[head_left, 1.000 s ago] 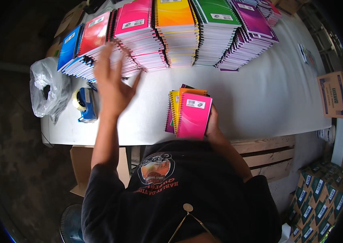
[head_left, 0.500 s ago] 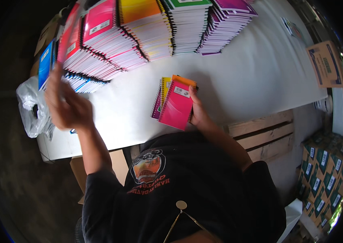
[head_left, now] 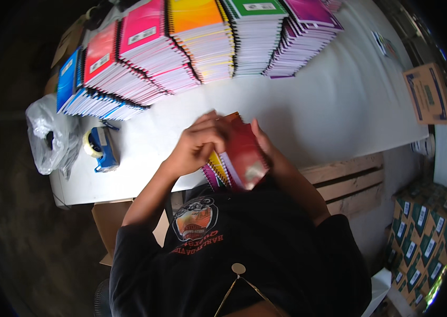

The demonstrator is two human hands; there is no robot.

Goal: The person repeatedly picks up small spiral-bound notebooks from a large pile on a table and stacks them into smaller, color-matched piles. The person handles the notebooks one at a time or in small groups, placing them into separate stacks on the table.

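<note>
A red spiral notebook (head_left: pixel 245 158), blurred by motion, lies over a small fanned bunch of notebooks in front of my body. My left hand (head_left: pixel 196 143) has its fingers curled on the red notebook's upper left side. My right hand (head_left: pixel 266 148) grips the bunch from the right, its thumb up along the edge. Below the red cover, a yellow notebook (head_left: pixel 216 160) and a purple notebook (head_left: pixel 210 177) stick out at the left. An orange corner shows at the top; the other covers are mostly hidden.
Tall notebook stacks line the white table's (head_left: pixel 334 100) far side: blue (head_left: pixel 68 79), red (head_left: pixel 101 45), pink (head_left: pixel 141 21), orange (head_left: pixel 194 16), green (head_left: pixel 255 10) and purple (head_left: pixel 310 11). At the left are a tape dispenser (head_left: pixel 106 150) and a plastic bag (head_left: pixel 49 137). A carton (head_left: pixel 426 94) stands right.
My left hand has come from the red stack at the far left to the bunch, bringing a red notebook over the pink one. My right hand still holds the bunch.
</note>
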